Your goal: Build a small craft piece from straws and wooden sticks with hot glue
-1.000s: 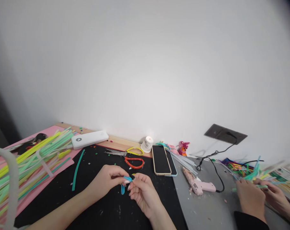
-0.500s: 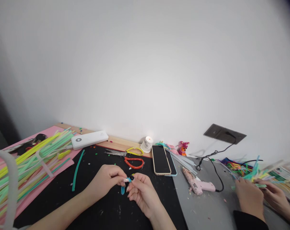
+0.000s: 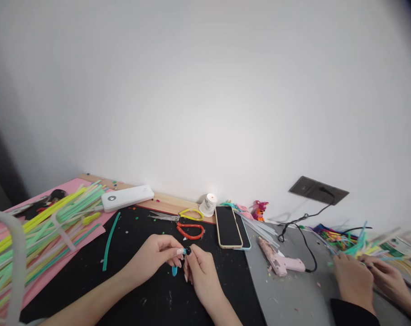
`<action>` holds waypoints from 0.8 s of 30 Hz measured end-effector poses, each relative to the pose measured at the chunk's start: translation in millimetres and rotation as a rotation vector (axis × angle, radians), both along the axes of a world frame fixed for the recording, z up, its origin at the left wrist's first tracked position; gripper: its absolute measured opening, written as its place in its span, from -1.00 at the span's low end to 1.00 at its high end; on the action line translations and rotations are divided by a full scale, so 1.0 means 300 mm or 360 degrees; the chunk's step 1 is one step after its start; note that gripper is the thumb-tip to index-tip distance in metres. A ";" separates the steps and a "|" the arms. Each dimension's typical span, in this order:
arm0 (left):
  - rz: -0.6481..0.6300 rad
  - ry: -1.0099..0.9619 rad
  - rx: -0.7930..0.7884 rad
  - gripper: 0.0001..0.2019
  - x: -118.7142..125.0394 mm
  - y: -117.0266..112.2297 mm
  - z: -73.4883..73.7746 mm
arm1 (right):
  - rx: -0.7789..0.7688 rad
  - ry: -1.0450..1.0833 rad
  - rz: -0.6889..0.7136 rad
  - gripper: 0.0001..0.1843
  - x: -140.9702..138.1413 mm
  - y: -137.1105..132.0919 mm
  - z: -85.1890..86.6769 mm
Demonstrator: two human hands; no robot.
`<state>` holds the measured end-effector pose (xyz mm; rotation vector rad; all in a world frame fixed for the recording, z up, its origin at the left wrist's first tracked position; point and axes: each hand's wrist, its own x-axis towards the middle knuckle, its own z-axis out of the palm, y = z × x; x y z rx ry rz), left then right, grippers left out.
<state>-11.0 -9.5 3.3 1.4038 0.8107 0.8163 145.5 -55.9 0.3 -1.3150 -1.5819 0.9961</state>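
Observation:
Between my two hands is a short blue fuzzy piece, apparently pipe cleaner (image 3: 174,271), its lower end hanging below my left fingertips. My left hand (image 3: 157,256) is closed, thumb and index finger pinching the piece. Right against those fingertips, my right hand (image 3: 201,271) is closed in a pinch too, its thumb with a dark nail pressed on the blue piece; most of it is hidden by fingers. Just beyond my hands lie scissors (image 3: 190,232) with one red and one yellow handle. A teal pipe cleaner (image 3: 110,242) rests on the black mat (image 3: 147,299) to the left.
Bundled pastel pipe cleaners (image 3: 55,235) lie on pink sheets at left, near a white case (image 3: 128,198). Along the back are a paper cup (image 3: 208,205) and phones (image 3: 229,227). At right, a corded pink glue gun (image 3: 280,261) lies near another person's hands (image 3: 355,278).
My right hand has turned, and its fingers have curled in closer to my left fingertips. The pinch has shifted slightly; the blue piece stays held between both hands.

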 end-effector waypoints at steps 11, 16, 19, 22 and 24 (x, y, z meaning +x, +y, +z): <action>0.0395 0.0103 0.0215 -0.80 -0.025 0.029 -0.001 | 0.0314 -0.0127 -0.0588 -0.73 0.141 0.034 0.037; 0.0399 0.0142 0.0262 -0.80 -0.032 0.035 -0.013 | 0.0276 -0.0340 -0.0175 -0.58 0.176 0.046 0.023; 0.0394 0.0129 0.0262 -0.81 -0.031 0.037 -0.017 | 0.0253 -0.0366 -0.0032 -0.64 0.158 0.048 0.001; 0.0398 0.0115 0.0264 -0.81 -0.032 0.041 -0.019 | 0.0264 -0.0321 -0.0113 -0.79 0.148 0.058 -0.015; 0.0409 0.0114 0.0276 -0.82 -0.034 0.041 -0.017 | 0.0233 -0.0162 -0.0238 -0.83 0.145 0.066 -0.017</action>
